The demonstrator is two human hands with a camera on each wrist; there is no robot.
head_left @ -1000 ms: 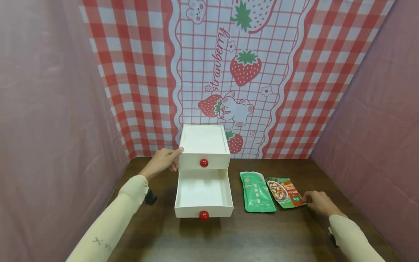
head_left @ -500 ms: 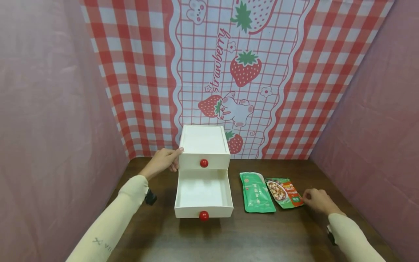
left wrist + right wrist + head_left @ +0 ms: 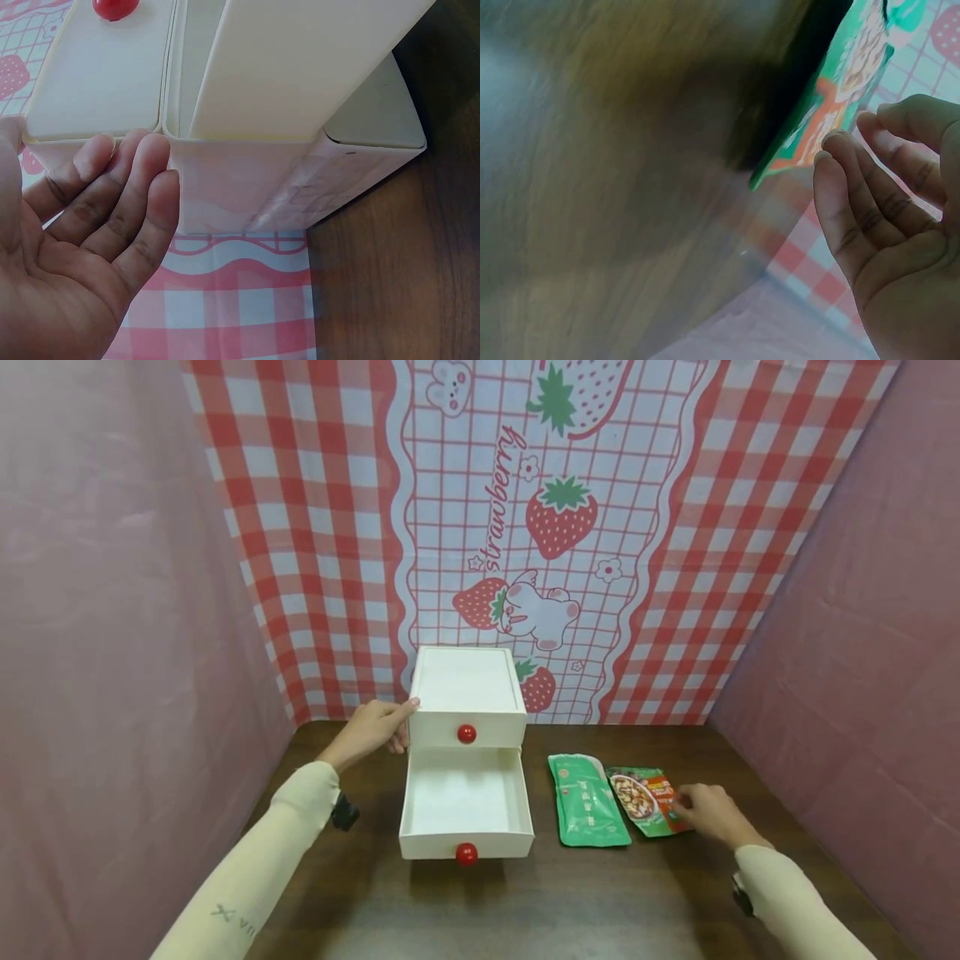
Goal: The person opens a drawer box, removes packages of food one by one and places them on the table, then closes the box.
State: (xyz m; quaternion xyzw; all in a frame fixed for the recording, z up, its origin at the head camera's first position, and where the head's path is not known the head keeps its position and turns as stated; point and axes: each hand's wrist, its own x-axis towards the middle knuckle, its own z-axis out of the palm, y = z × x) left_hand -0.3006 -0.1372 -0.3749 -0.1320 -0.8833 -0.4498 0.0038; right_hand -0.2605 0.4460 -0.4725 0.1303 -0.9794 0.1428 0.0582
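Note:
A white two-drawer cabinet (image 3: 471, 681) with red knobs stands against the back cloth, its lower drawer (image 3: 465, 793) pulled out with nothing inside. At its left side is my left hand (image 3: 367, 731), thumb at the top edge. In the left wrist view, the fingertips (image 3: 155, 154) of that hand rest along the side wall, only lightly bent. My right hand (image 3: 712, 814) is over the right edge of a green and orange food pouch (image 3: 637, 797) with a bowl picture. In the right wrist view, its loosely bent fingers are beside the pouch's end, gripping nothing.
A plain green pouch (image 3: 588, 806) lies between the cabinet and the food pouch, close against the latter. Pink cloth walls (image 3: 847, 635) enclose both sides. A checked strawberry cloth (image 3: 562, 518) hangs at the back of the brown wooden table (image 3: 600, 902).
My right hand draws off the food pouch's right corner, then moves left over its edge. The pouch shifts slightly left. My left hand, cabinet and drawer stay put.

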